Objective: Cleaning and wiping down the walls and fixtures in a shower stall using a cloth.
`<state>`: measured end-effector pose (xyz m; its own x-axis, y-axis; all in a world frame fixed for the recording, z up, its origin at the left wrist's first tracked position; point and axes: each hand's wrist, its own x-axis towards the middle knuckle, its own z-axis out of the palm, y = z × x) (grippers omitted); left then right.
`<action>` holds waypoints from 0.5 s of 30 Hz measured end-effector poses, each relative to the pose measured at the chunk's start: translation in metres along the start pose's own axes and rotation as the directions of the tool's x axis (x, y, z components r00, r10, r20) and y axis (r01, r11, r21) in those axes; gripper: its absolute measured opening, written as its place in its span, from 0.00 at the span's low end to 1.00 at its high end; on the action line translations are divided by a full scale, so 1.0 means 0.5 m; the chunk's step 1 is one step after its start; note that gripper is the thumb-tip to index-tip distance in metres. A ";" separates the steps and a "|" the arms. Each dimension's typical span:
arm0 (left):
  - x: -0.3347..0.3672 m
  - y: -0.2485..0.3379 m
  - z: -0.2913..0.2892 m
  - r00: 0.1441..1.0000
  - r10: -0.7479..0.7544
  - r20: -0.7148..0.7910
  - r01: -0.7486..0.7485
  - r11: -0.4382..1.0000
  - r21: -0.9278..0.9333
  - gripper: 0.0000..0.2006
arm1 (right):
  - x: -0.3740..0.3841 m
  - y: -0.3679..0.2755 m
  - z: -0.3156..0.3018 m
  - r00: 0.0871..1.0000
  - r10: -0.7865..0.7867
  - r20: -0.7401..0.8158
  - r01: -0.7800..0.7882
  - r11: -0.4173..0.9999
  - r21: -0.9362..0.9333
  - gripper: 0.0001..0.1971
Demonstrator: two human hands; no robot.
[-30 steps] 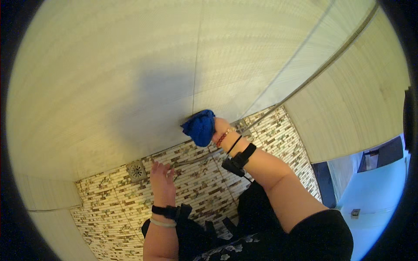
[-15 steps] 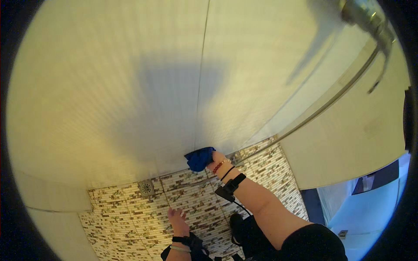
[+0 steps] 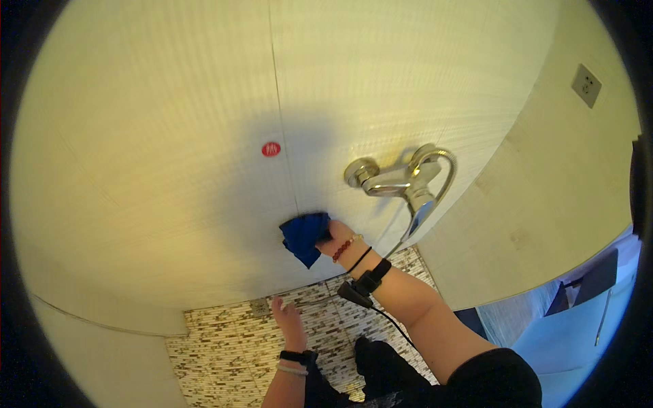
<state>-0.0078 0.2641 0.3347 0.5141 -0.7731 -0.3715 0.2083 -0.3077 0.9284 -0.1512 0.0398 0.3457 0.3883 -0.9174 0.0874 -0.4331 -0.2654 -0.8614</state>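
Note:
Pressed to the pale wall [image 3: 183, 177], a dark blue cloth [image 3: 303, 234] is bunched in my right hand [image 3: 332, 236]. Its fingers are mostly hidden behind the cloth. My right wrist wears a red bead bracelet, a dark band and a black strapped device with a cable. Lower down, my left hand [image 3: 290, 322] hangs empty over the tiled floor, with its fingers loosely apart. To the right of the cloth, a chrome shower mixer [image 3: 398, 182] with a curved hose is fixed to the wall.
A round red sticker [image 3: 271, 149] is above the cloth. A drain grate [image 3: 260, 307] lies in the mosaic floor [image 3: 224, 347] by the wall's foot. At right are a side wall with a socket [image 3: 586, 86] and blue-lit items beyond its edge. My dark shoe [image 3: 364, 347] is below.
My right hand and the cloth have gone higher up the wall. The view has shifted, bringing the whole mixer, sticker and socket into sight. My left hand is now closer to the wall.

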 end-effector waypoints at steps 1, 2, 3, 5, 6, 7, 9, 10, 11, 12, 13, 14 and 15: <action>-0.005 0.029 0.010 1.000 0.012 -0.008 -0.012 1.000 0.000 0.24 | -0.017 -0.096 -0.044 1.000 -0.003 -0.017 0.002 1.000 -0.026 0.21; -0.003 0.049 0.017 0.985 0.170 0.018 -0.170 0.985 -0.007 0.25 | -0.012 -0.136 -0.061 1.000 -0.018 -0.012 0.018 1.000 -0.017 0.21; -0.013 0.083 0.035 0.943 0.326 0.064 -0.326 0.945 -0.023 0.25 | -0.012 -0.168 -0.094 0.998 -0.056 -0.034 0.060 0.988 0.139 0.21; -0.067 0.176 0.072 0.914 0.391 0.106 -0.385 0.920 -0.074 0.25 | -0.008 -0.189 -0.132 0.991 -0.038 -0.129 0.113 0.757 0.643 0.18; -0.094 0.226 0.084 0.885 0.452 0.113 -0.438 0.890 -0.125 0.25 | -0.006 -0.222 -0.146 0.991 -0.054 -0.126 0.123 0.754 0.646 0.18; -0.120 0.268 0.089 0.877 0.469 0.100 -0.457 0.881 -0.126 0.25 | -0.004 -0.262 -0.163 0.991 -0.100 -0.084 0.130 0.805 0.579 0.14; -0.152 0.343 0.083 0.791 0.608 0.062 -0.610 0.792 0.015 0.26 | -0.029 -0.408 -0.209 0.982 -0.091 0.166 -0.135 0.278 0.951 0.11; -0.183 0.390 0.075 0.777 0.628 0.042 -0.629 0.777 0.018 0.26 | -0.061 -0.489 -0.234 0.978 -0.122 0.170 -0.131 0.279 0.951 0.11; -0.219 0.438 0.088 0.719 0.690 0.081 -0.695 0.716 0.063 0.27 | -0.093 -0.545 -0.276 0.992 -0.108 0.065 0.040 0.762 0.646 0.10; -0.255 0.487 0.106 0.658 0.743 0.124 -0.753 0.650 0.104 0.28 | -0.125 -0.598 -0.322 0.989 -0.144 -0.042 0.147 0.984 0.104 0.09; -0.285 0.538 0.127 0.645 0.753 0.126 -0.764 0.639 0.090 0.28 | -0.159 -0.660 -0.369 0.986 -0.155 -0.056 0.159 0.983 0.094 0.09; -0.312 0.592 0.138 0.460 0.882 0.105 -0.874 0.429 0.228 0.28 | -0.188 -0.725 -0.404 0.982 -0.161 -0.095 0.175 0.970 0.168 0.09; -0.334 0.647 0.156 0.243 0.963 0.115 -0.916 0.189 0.354 0.29 | -0.202 -0.769 -0.443 0.976 -0.166 -0.144 0.197 0.952 0.234 0.08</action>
<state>-0.0910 0.2504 0.6973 0.2297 -0.5484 0.8041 -0.7262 0.4535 0.5167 -0.2039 0.1687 0.7788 0.3336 -0.8936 0.3005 -0.1456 -0.3637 -0.9201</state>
